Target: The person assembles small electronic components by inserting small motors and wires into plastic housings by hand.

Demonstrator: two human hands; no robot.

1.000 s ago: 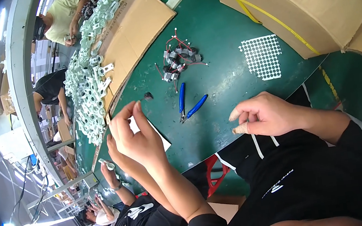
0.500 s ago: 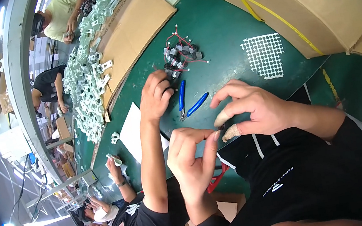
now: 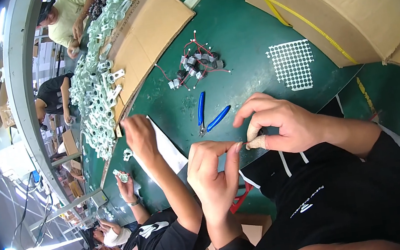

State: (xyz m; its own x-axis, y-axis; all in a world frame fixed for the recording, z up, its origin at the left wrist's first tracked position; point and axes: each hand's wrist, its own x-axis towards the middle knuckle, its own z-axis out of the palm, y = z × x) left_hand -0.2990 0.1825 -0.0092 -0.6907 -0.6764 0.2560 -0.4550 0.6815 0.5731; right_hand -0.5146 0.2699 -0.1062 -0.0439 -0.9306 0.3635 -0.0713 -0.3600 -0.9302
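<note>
My left hand (image 3: 213,166) is closed, thumb and forefinger pinched on what looks like the end of a thin red wire (image 3: 244,145). Facing it, my right hand (image 3: 283,123) has beige tape wrapped round its thumb and forefinger. Those two fingers grip a small dark part (image 3: 262,131), mostly hidden by them, and the wire seems to run to it. Both hands are held over the near table edge. Just beyond them, blue-handled cutters (image 3: 209,116) lie spread on the green table. Farther off sits a tangled heap of small dark-and-grey parts with red wires (image 3: 197,65).
A sheet of white round stickers (image 3: 292,65) lies at right, before a large cardboard box (image 3: 307,15). Many pale green plastic housings (image 3: 98,98) are piled at left beside a cardboard sheet (image 3: 156,24). A co-worker's hand (image 3: 139,133) hovers over white paper (image 3: 168,152).
The co-worker's hand has drawn back from the wired heap toward the left, and one wired part there lies shifted left. My right fingers have closed more; my left hand has hardly moved.
</note>
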